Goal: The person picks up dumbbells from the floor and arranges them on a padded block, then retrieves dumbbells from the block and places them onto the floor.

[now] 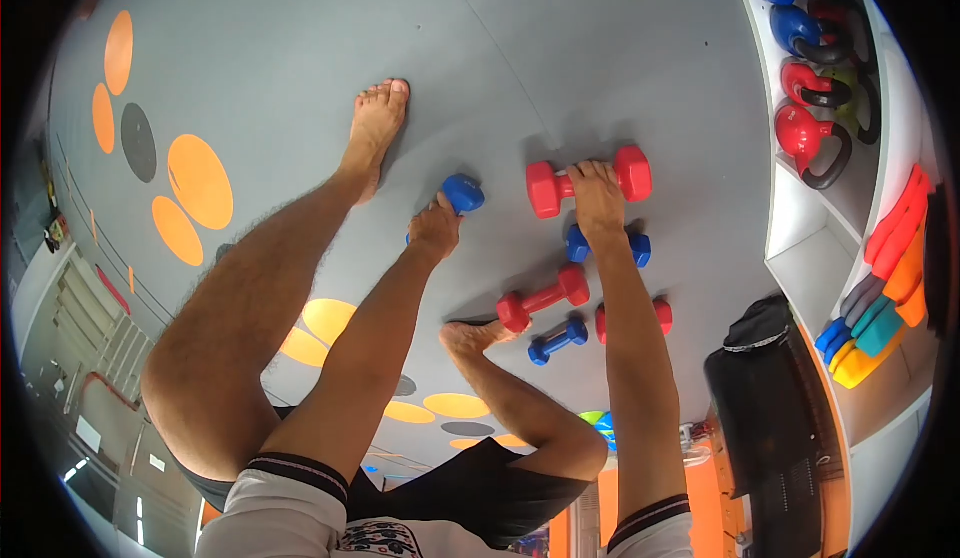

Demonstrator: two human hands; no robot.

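Note:
My left hand (435,228) is wrapped round the handle of a blue dumbbell (463,194), one head showing beyond the knuckles and the other mostly hidden. To the right, my right hand (598,196) closes over the handle of a large red dumbbell (544,189) on the grey floor. Just below it lies a blue dumbbell (578,244), partly covered by my right forearm. Nearer my body are a red dumbbell (541,298), a small blue dumbbell (558,340) and another red dumbbell (663,315), which my forearm crosses.
My bare feet rest on the grey floor (620,48). Along the right, a white shelf (790,203) holds red and blue kettlebells (800,130) and coloured soft-looking items (880,328). A black bag-like item (750,388) stands below. Orange circles (200,180) mark the floor at left.

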